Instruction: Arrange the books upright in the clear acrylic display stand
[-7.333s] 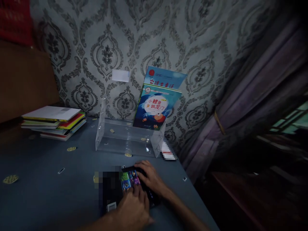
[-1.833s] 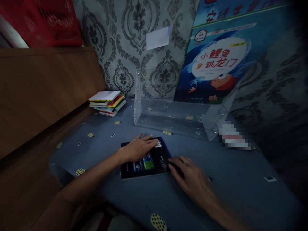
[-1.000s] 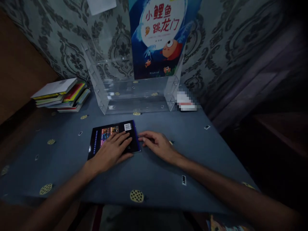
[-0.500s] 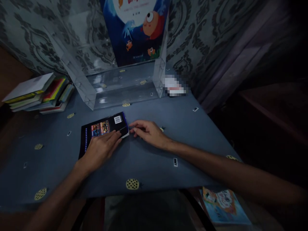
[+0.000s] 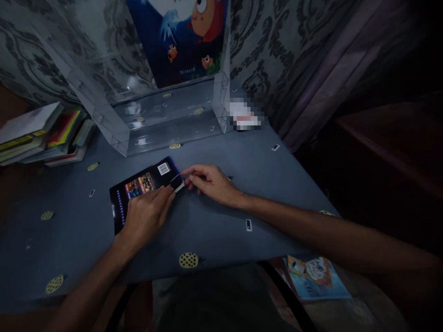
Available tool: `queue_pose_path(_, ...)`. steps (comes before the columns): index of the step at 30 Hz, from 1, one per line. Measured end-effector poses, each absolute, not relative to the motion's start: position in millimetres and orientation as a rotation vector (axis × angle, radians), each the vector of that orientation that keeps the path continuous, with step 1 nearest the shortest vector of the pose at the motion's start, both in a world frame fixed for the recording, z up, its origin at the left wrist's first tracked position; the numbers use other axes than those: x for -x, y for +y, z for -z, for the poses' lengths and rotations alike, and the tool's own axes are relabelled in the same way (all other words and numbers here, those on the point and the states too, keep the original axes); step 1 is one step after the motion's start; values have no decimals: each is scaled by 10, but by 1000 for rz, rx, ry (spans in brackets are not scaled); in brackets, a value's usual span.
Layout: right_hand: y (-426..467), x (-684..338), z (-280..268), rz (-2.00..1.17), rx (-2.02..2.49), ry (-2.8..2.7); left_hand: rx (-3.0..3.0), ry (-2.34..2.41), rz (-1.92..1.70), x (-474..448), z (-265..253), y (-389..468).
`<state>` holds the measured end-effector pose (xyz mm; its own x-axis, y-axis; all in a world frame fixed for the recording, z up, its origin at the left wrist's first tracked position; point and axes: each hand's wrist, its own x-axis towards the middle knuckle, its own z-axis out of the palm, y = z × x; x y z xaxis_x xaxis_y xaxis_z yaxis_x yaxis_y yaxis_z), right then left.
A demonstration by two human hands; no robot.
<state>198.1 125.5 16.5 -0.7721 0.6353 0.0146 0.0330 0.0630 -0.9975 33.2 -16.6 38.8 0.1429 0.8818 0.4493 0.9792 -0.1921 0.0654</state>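
A black book (image 5: 164,182) lies on the table, its barcode and small coloured pictures facing up and a purple strip along its right edge. My left hand (image 5: 147,210) rests on the book's near side, fingers stretched out flat over the cover toward its right corner. A thin pale line crosses the cover by those fingertips. At the book's right edge is my right hand (image 5: 211,182), index finger reaching to the edge and the thumb and other fingers loosely bent. Whether its fingertips pinch anything there I cannot make out.
Behind the book stands a clear acrylic rack (image 5: 119,133) holding a picture book with orange fish (image 5: 187,50). Stacked books (image 5: 44,133) are at the left, a blurred-out white item (image 5: 244,117) at the right. A blue-and-orange book (image 5: 316,279) lies below the table (image 5: 224,240).
The camera view has shifted slightly, so the scene sits a little further left. My right fingertips have come closer to the book's right edge. My left hand stays on the cover.
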Motion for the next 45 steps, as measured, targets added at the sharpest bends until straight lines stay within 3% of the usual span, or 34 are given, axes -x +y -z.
queue_pose_path(38,1237,-1998,-136,-1497,670,-2041,2190,-1806,365,-403,-436,-195)
queue_pose_path(45,1182,-2047,-146,-1211,608,-2111,2166,-1689,334,-465,-384,-196)
